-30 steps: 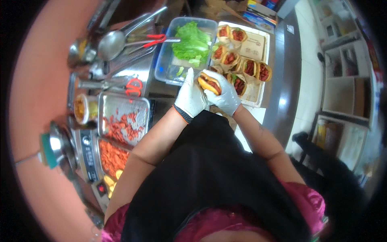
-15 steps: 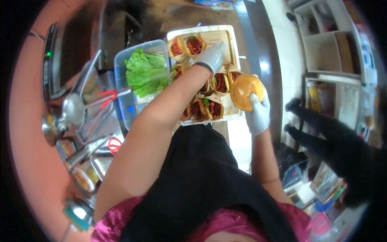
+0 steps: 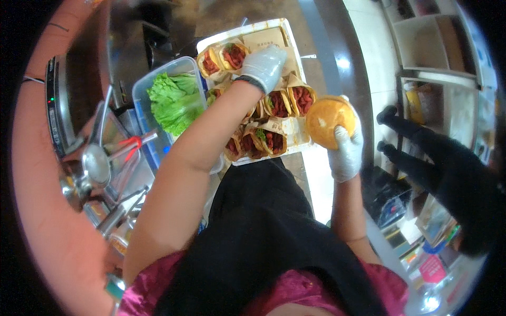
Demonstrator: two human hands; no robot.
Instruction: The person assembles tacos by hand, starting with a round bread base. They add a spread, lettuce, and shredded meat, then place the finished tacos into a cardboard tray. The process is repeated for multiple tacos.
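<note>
My right hand [image 3: 348, 152], in a pale glove, holds a round golden flatbread [image 3: 329, 122] beside the tray's right edge, thumb on its face. My left hand [image 3: 263, 66], also gloved, reaches over the white tray [image 3: 298, 138]. Its fingers stretch out onto brown paper sleeves [image 3: 258, 41] at the tray's far end; the fingertips are partly hidden. Several filled flatbreads in paper stand in the tray, among them one at the far left [image 3: 233, 55] and one at the right [image 3: 301, 100]. Red-brown filling shows in them, with bits of lettuce. My left forearm covers part of them.
A clear plastic box [image 3: 138, 87] of green lettuce [image 3: 174, 102] adjoins the tray's left side. Further left lie a metal strainer [image 3: 96, 164] and red-handled tools. At the right, beyond the dark counter edge, are white shelves [image 3: 421, 50] and a person's dark-clothed legs [image 3: 421, 152].
The view has shifted, so the tray and box sit further left. My left hand has drawn slightly back over the paper sleeves. The right hand still holds the flatbread.
</note>
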